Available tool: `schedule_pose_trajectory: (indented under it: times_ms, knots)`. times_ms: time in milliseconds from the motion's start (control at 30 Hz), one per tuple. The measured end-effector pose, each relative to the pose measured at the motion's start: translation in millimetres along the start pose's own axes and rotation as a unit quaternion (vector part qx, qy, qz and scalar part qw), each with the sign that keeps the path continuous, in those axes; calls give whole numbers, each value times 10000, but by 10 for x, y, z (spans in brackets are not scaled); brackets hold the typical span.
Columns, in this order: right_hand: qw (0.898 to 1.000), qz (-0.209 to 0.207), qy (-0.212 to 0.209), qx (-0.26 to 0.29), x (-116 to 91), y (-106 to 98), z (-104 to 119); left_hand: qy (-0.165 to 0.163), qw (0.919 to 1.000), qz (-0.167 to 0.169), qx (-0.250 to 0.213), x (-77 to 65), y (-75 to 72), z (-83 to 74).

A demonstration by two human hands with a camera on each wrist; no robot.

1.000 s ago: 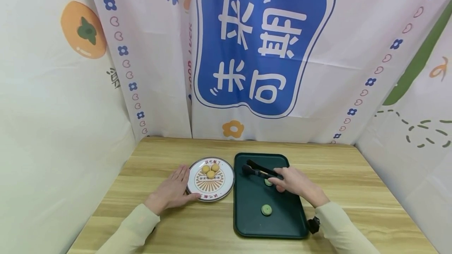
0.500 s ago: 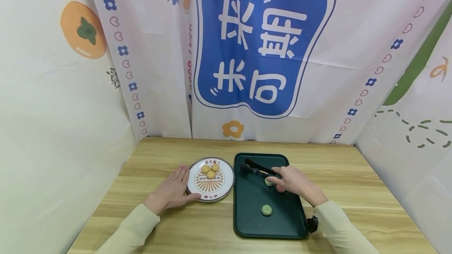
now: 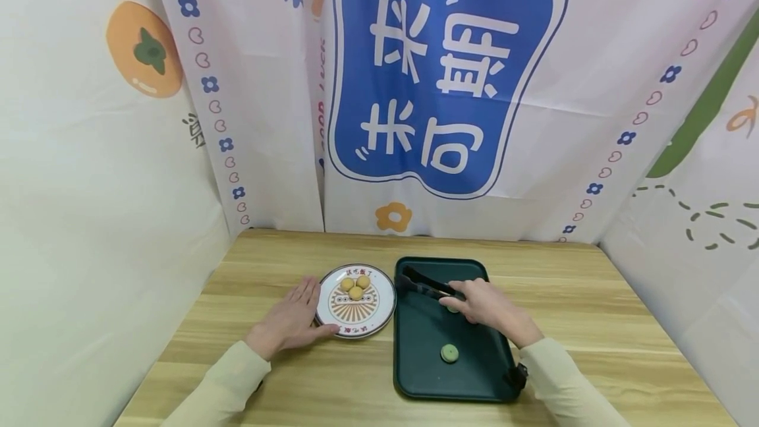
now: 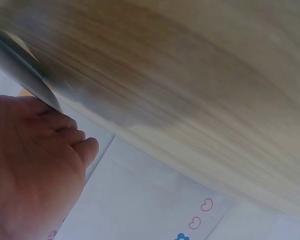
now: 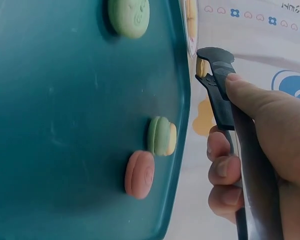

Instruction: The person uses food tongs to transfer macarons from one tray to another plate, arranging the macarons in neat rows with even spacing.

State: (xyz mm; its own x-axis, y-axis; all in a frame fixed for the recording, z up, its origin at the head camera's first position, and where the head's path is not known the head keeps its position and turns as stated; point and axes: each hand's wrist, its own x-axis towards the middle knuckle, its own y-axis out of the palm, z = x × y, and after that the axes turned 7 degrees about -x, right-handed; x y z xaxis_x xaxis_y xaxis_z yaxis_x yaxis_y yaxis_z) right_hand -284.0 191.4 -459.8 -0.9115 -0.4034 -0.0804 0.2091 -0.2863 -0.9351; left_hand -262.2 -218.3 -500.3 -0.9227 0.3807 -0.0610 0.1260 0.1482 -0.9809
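My left hand point(image 3: 290, 321) lies flat against the left rim of a white plate point(image 3: 379, 318), fingers straight and thumb apart; in the left wrist view the hand point(image 4: 35, 160) meets the plate's edge. Three yellow macarons point(image 3: 355, 293) sit on the plate. My right hand point(image 3: 489, 308) grips black tongs point(image 3: 427, 282) above a dark green tray point(image 3: 415, 374). The right wrist view shows a yellow macaron point(image 5: 202, 67) between the tong tips. On the tray are a green macaron point(image 3: 449, 353), another green one point(image 5: 161, 136) with a yellow one partly hidden behind it, and a pink macaron point(image 5: 139, 174).
The plate and tray stand side by side on a wooden table point(image 3: 356, 387). A printed cloth point(image 3: 267, 150) hangs behind the table, with more cloth at both sides. A black object point(image 3: 517, 377) shows beside the right sleeve, near the tray's lower right corner.
My right hand and the tongs have moved slightly left, bringing the tong tips to the tray's left edge by the plate. The left hand stays against the plate.
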Motion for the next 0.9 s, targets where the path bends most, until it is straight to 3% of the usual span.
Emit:
schedule_pose_trajectory:
  times_ms: [200,900]
  knots:
    - [9993,-127,-328,-157,34,54,77,-18,10000,-5,-14,-3,3,9]
    - [9980,-149,-545,-272,141,118,249,12,10000,4,58,-4,11,6]
